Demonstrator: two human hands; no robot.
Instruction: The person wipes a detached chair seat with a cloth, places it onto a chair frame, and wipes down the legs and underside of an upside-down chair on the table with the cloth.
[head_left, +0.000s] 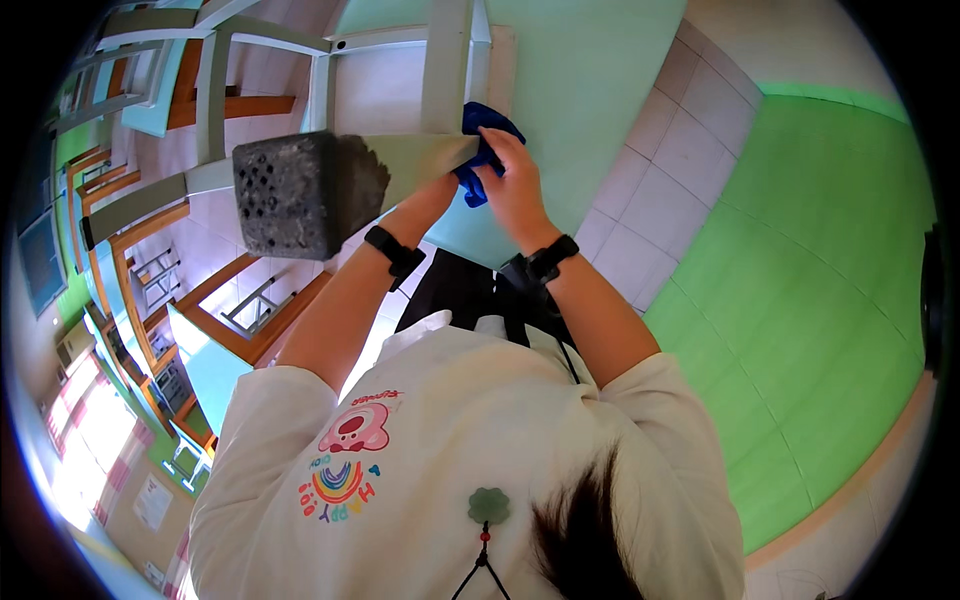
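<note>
A light grey-green frame of upturned furniture (446, 67) rests over a pale green tabletop (577, 82). One of its legs (420, 154) points up towards me and ends in a worn, dirty black foot cap (285, 196). My right hand (514, 184) pinches a crumpled dark blue cloth (491, 120) against the right side of this leg. Just below the leg is my left hand (431, 202), its fingers mostly hidden behind the leg and near the cloth; what it grips cannot be seen. Both wrists wear black bands.
More upturned frame bars (214, 97) extend at the upper left. Wood-edged desks (210, 360) and metal-framed stools (259, 307) fill the left side. A green wall panel (802, 300) stands on the right, beyond a strip of pale tiles (660, 180).
</note>
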